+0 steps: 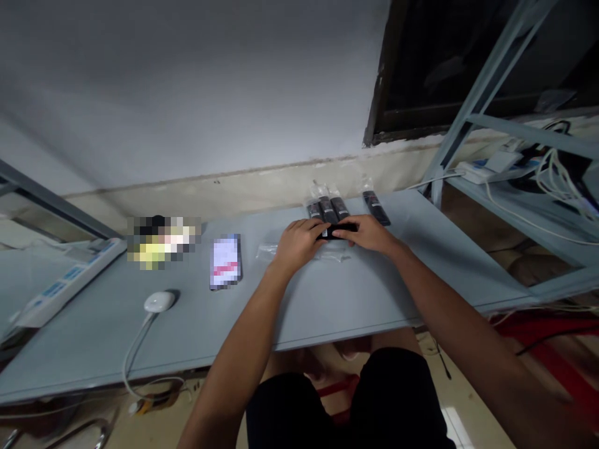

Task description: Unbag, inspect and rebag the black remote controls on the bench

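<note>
Both my hands meet at the far middle of the grey table (140,337). My left hand (299,242) and my right hand (367,232) are closed on a small black object (333,231) held between their fingertips, above a clear plastic bag (271,251) lying flat. Just behind the hands three bagged black items (327,206) lie side by side, and one more bagged black item (374,204) lies apart to their right.
A phone (226,262) lies left of my hands, with a blurred-out object (161,242) further left. A white puck with a cable (159,302) sits near the front left. A power strip (60,285) lies at the left edge. A metal shelf with cables (524,168) stands to the right.
</note>
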Action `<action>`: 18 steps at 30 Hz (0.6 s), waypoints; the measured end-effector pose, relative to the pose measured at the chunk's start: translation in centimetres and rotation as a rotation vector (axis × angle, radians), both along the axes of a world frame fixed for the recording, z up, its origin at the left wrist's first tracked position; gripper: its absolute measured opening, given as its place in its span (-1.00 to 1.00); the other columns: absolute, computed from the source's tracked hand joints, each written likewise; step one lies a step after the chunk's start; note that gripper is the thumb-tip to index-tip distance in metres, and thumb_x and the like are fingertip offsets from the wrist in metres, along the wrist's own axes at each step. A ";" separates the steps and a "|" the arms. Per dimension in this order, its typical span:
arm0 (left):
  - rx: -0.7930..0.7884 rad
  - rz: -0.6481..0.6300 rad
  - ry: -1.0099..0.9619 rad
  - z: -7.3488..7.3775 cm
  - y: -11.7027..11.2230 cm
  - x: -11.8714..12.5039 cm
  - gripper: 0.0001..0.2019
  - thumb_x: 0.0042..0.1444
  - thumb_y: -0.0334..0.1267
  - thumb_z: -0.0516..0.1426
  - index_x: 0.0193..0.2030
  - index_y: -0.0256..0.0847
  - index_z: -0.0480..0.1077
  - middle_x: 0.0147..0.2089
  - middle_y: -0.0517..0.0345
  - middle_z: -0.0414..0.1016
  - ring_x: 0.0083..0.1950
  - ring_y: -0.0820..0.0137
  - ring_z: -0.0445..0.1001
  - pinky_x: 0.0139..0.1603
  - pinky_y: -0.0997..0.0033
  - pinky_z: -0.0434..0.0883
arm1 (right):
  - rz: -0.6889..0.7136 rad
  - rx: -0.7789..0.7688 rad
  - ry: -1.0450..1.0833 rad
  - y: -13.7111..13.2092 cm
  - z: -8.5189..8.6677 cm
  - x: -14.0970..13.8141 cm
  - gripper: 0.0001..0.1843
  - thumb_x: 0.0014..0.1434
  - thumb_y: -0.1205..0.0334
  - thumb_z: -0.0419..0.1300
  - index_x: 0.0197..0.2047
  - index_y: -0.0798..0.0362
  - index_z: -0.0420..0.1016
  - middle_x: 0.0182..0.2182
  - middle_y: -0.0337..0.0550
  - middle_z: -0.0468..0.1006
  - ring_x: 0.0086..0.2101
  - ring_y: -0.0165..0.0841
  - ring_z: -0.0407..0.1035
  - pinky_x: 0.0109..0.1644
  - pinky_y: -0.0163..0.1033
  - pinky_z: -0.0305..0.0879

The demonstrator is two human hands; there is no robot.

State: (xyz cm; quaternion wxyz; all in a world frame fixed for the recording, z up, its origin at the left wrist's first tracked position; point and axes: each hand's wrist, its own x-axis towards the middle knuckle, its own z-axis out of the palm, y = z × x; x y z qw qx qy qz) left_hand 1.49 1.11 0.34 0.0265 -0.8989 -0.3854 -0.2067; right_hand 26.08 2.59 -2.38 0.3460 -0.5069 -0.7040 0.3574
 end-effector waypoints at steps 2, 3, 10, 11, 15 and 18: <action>-0.001 0.011 -0.009 0.1 0.0 -0.2 -0.59 0.34 -0.25 0.27 0.31 -0.07 0.48 0.25 -0.02 0.59 0.22 0.12 0.56 0.27 0.06 0.45 | -0.025 0.129 -0.072 0.1 0.0 0.3 -0.50 0.17 -0.21 0.43 -0.01 -0.01 0.76 -0.43 -0.16 0.67 -0.47 -0.30 0.48 -0.30 -0.18 0.42; -0.001 0.017 -0.016 0.2 0.1 -0.3 -0.58 0.34 -0.26 0.27 0.32 -0.07 0.47 0.25 -0.02 0.59 0.22 0.12 0.56 0.27 0.05 0.45 | -0.035 0.171 -0.075 0.2 0.1 0.4 -0.50 0.17 -0.21 0.43 0.00 -0.02 0.76 -0.38 -0.15 0.69 -0.45 -0.31 0.47 -0.29 -0.18 0.40; -0.057 0.048 -0.045 0.7 0.1 -0.8 -0.58 0.33 -0.24 0.28 0.30 -0.07 0.48 0.24 0.02 0.61 0.19 0.12 0.59 0.25 0.07 0.49 | -0.050 0.123 -0.003 0.6 0.0 0.7 -0.41 0.12 -0.25 0.43 0.03 0.03 0.75 -0.61 -0.27 0.53 -0.60 -0.36 0.34 -0.39 -0.20 0.31; -0.068 0.053 -0.043 0.7 0.2 -0.9 -0.58 0.32 -0.24 0.28 0.30 -0.06 0.48 0.24 0.02 0.61 0.19 0.13 0.59 0.23 0.08 0.49 | -0.046 0.116 0.005 0.6 -0.1 0.7 -0.40 0.11 -0.26 0.44 0.03 0.03 0.75 -0.62 -0.28 0.52 -0.60 -0.35 0.35 -0.39 -0.20 0.33; -0.087 0.113 -0.042 0.5 0.3 -1.1 -0.57 0.31 -0.25 0.28 0.31 -0.01 0.49 0.22 0.02 0.61 0.15 0.11 0.61 0.19 0.08 0.52 | -0.068 0.124 0.017 0.9 -0.6 1.2 -0.38 0.08 -0.26 0.47 0.04 0.02 0.74 -0.62 -0.26 0.54 -0.58 -0.31 0.42 -0.39 -0.18 0.39; -0.095 0.176 -0.040 0.3 0.6 -1.8 -0.59 0.30 -0.24 0.27 0.28 0.01 0.50 0.18 0.03 0.62 0.10 0.10 0.62 0.15 0.09 0.53 | -0.137 0.145 0.054 1.3 -0.7 1.8 -0.40 0.10 -0.22 0.47 0.08 -0.02 0.73 -0.57 -0.21 0.60 -0.51 -0.23 0.52 -0.33 -0.12 0.49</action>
